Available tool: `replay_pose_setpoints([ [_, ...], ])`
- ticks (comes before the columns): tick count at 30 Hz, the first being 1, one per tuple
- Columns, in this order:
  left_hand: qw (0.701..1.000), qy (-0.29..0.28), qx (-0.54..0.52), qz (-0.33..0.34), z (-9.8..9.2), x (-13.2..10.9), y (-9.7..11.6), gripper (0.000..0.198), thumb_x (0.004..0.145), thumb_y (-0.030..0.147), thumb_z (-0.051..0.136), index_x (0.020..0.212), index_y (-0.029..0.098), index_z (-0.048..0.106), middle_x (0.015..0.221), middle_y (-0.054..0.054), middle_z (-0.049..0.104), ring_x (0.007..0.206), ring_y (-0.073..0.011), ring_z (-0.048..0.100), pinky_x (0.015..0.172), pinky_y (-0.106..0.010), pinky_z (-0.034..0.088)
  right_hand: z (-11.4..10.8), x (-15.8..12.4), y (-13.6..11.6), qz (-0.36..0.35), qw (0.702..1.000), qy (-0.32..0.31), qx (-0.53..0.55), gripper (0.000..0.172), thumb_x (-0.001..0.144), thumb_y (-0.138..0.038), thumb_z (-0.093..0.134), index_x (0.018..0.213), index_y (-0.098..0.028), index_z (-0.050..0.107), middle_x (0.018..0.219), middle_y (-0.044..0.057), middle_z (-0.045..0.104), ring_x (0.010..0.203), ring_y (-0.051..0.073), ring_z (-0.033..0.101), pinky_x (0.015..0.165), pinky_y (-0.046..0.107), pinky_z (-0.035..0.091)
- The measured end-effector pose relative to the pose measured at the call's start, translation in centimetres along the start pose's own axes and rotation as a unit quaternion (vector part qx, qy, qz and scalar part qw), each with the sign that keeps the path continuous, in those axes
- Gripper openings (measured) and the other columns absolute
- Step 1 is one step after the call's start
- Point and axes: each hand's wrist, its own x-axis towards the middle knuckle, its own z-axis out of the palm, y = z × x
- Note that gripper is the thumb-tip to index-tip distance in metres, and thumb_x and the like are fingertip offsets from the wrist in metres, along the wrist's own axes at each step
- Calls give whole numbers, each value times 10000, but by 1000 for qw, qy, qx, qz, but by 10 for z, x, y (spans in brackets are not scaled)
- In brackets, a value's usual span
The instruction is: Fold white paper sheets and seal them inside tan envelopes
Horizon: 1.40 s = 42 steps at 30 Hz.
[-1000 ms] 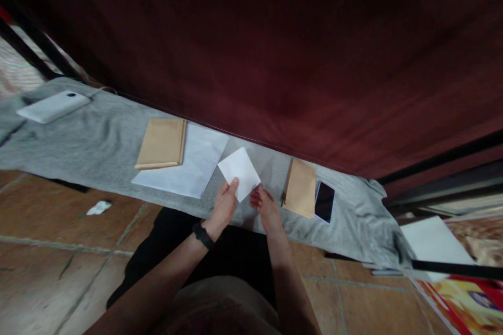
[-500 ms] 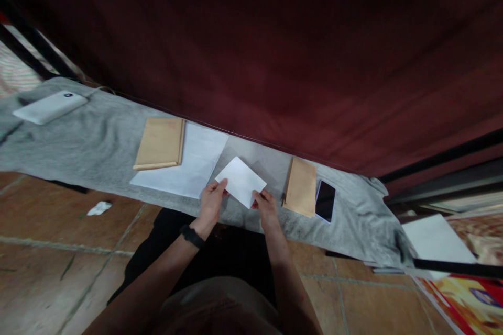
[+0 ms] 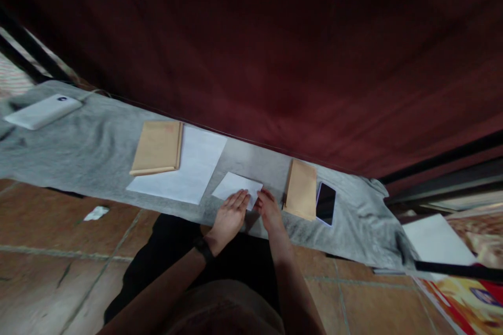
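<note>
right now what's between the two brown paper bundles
The head view shows the large white sheet, partly under the left bundle, then the small white paper with the left hand and right hand touching it.

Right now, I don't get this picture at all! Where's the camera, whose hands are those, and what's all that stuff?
There's no robot here, just a person using two bare hands. The camera sits on the person's head, looking forward and down, so you see roughly what they would see. The left hand, with a dark wristband, lies over a small white paper. The right hand pinches its edge. On the grey cloth, to the left, a brown paper stack sits partly on a big white sheet. To the right are another brown stack and a phone.
</note>
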Motion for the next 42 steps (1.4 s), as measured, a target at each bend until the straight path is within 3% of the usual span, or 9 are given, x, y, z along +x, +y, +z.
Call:
replay_pose_setpoints([
  [6,998,-16,-34,-41,11,-7,0,474,936,310,540,1370,125,589,1462,-158,567,1368,-295,521,1153,-464,410,-12,17,9,-155,931,56,-324,268,808,-190,500,974,-219,708,895,21,752,819,187,678,756,273,528],
  [12,996,14,-15,-86,8,1,-27,505,989,354,453,1406,85,550,1521,-206,483,1443,-327,422,1181,-507,352,-14,27,2,-187,861,99,-462,351,865,-129,450,1118,-196,683,896,49,748,794,189,696,723,257,526],
  [16,996,-12,18,-87,14,0,-30,511,1001,342,402,1405,69,556,1506,-212,497,1430,-332,440,1170,-503,361,-11,20,5,-226,798,154,-537,436,923,-171,464,1341,-129,581,1122,157,706,1009,252,688,879,363,549],
  [19,996,-15,34,-84,15,6,-30,519,1011,323,358,1436,81,529,1525,-192,481,1439,-319,429,1172,-496,358,1,12,9,-284,771,136,-554,449,994,-239,421,1414,-129,533,1333,191,623,1252,276,583,1052,448,485],
  [22,997,-24,46,-55,17,15,-33,556,986,249,348,1501,56,433,1577,-182,410,1497,-287,331,1217,-486,290,19,9,17,-312,780,27,-542,452,1043,-255,328,1436,-158,530,1439,126,583,1351,207,522,1138,405,437],
  [25,996,-53,68,-34,21,22,-36,604,934,159,346,1522,24,381,1607,-192,355,1532,-262,245,1246,-471,230,30,8,26,-318,751,-29,-577,471,1064,-275,299,1475,-151,493,1505,104,529,1423,187,448,1198,408,366],
  [30,993,-79,84,-41,24,23,-38,596,946,165,297,1519,30,391,1611,-179,349,1535,-258,231,1246,-479,230,23,7,32,-307,673,-16,-673,499,1076,-315,323,1529,-126,411,1577,123,422,1487,227,354,1233,462,267],
  [34,993,-54,72,-71,22,18,-42,597,981,261,305,1520,17,380,1608,-188,344,1530,-269,248,1241,-482,240,9,5,32,-314,637,-8,-704,511,1068,-308,356,1542,-118,383,1592,128,389,1497,241,333,1227,466,270],
  [42,992,11,29,-122,15,2,-53,627,990,370,362,1521,37,383,1583,-213,385,1491,-321,337,1212,-522,282,-11,0,34,-323,637,60,-697,542,1046,-310,411,1535,-77,388,1561,189,422,1466,274,389,1207,480,306],
])
